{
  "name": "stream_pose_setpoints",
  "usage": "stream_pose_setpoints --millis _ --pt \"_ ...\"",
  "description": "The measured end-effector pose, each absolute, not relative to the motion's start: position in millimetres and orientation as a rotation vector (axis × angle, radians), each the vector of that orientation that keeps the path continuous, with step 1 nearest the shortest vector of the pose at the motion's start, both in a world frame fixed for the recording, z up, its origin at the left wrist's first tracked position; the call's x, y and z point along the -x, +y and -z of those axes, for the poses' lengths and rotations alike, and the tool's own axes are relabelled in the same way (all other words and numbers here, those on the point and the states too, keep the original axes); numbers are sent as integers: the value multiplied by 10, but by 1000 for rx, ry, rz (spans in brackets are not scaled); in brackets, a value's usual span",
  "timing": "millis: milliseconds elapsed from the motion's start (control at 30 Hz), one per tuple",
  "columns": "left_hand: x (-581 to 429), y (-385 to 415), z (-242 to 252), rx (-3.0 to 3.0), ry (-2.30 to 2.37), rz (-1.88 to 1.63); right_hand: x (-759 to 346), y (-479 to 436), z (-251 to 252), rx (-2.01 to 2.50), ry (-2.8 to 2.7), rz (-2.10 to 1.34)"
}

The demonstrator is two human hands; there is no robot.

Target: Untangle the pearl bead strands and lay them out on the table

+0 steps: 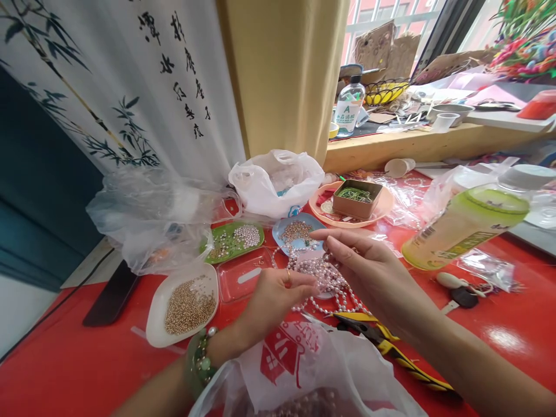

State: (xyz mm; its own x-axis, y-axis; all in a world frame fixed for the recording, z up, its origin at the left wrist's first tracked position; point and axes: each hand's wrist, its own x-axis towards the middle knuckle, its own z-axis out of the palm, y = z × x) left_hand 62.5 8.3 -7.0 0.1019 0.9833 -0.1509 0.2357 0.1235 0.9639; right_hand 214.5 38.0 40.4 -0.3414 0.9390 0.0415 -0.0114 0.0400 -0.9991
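My left hand (278,295) is closed in a pinch just left of a heap of pink pearl strands (324,278) on the red table (78,365); what its fingertips hold is too small to make out. My right hand (369,269) reaches in from the right, its fingers curled over the same strands and touching them. A green bead bracelet (198,362) circles my left wrist. A white plastic bag (313,370) with red print lies under my forearms.
A white tray of gold beads (186,307), a green tray (234,238), a clear tray (243,275) and a blue dish (297,231) sit ahead. Yellow-handled pliers (386,341) lie by my right wrist. A green bottle (473,217) lies at right, plastic bags behind.
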Motion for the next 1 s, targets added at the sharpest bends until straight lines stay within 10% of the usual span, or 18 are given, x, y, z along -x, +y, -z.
stream_pose_setpoints --millis 1000 --pt "-642 95 28 -1039 862 -884 -2300 394 -538 945 -2455 -108"
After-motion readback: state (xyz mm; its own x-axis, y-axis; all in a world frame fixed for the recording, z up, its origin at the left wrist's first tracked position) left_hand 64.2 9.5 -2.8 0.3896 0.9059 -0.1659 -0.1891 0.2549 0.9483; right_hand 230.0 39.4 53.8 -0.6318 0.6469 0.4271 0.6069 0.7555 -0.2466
